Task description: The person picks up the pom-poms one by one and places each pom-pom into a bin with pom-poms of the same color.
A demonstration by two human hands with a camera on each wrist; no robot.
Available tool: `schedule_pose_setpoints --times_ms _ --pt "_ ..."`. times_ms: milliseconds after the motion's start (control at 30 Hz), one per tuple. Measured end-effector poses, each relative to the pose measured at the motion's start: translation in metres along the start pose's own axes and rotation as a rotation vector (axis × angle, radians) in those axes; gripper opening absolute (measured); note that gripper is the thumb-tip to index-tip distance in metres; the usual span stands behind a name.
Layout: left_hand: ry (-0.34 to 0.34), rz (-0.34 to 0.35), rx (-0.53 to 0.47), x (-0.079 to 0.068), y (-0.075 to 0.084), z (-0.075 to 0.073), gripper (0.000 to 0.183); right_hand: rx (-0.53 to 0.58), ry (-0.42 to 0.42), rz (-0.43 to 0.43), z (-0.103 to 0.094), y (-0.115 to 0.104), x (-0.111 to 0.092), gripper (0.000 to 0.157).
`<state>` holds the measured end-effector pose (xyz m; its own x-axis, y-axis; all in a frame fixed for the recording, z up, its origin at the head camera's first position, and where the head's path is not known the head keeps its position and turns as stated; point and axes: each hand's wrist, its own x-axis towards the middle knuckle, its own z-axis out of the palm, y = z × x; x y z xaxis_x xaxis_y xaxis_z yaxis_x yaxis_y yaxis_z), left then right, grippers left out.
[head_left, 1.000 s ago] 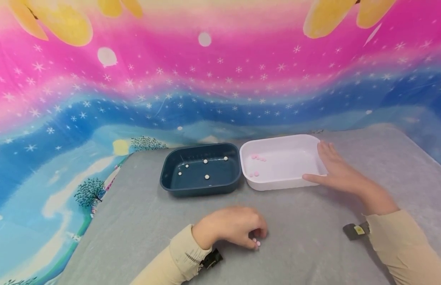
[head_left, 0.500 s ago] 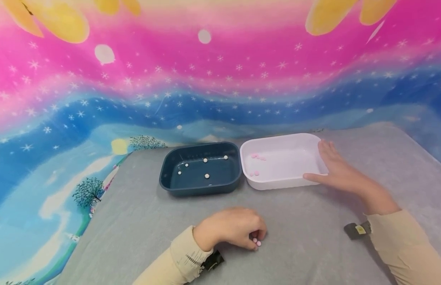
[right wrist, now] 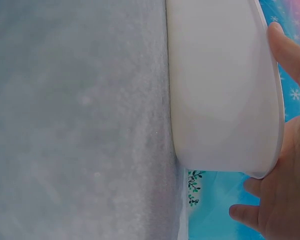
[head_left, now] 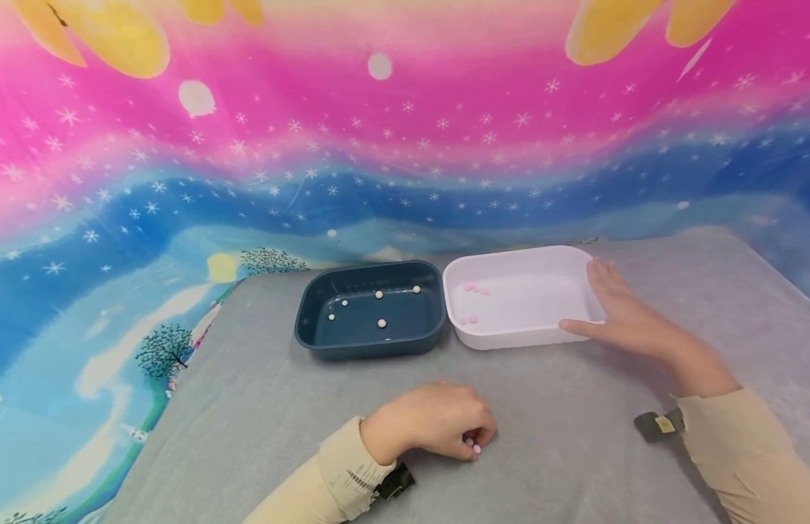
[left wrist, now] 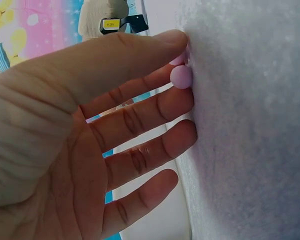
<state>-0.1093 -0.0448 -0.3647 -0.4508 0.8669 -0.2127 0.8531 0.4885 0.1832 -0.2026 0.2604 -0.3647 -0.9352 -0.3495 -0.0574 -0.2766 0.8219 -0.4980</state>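
Observation:
My left hand (head_left: 434,418) is lowered onto the grey cloth in front of the tubs, its thumb and fingers pinching small pink balls (head_left: 477,449) at the tips. In the left wrist view one pink ball (left wrist: 181,77) shows between thumb and fingers, and another is partly hidden behind the thumb. At the right end of the white tub (head_left: 509,339), my right hand (head_left: 630,316) rests with the thumb on the near rim and straight fingers against the end wall. Several pink balls (head_left: 471,288) lie in that tub's left part.
A dark teal tub (head_left: 368,352) stands beside the white one on the left, with several white balls (head_left: 381,323) spread over its floor. Grey cloth (head_left: 562,451) covers the table. Behind it hangs a colourful printed backdrop (head_left: 405,145).

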Motion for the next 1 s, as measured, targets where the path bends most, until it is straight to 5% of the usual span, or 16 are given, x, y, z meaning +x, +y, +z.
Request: schedule_pose_setpoints --times_ms 1000 --pt "0.009 0.02 -0.024 -0.0011 -0.0012 -0.0059 0.02 0.013 0.002 0.011 -0.0002 -0.0005 -0.0014 0.11"
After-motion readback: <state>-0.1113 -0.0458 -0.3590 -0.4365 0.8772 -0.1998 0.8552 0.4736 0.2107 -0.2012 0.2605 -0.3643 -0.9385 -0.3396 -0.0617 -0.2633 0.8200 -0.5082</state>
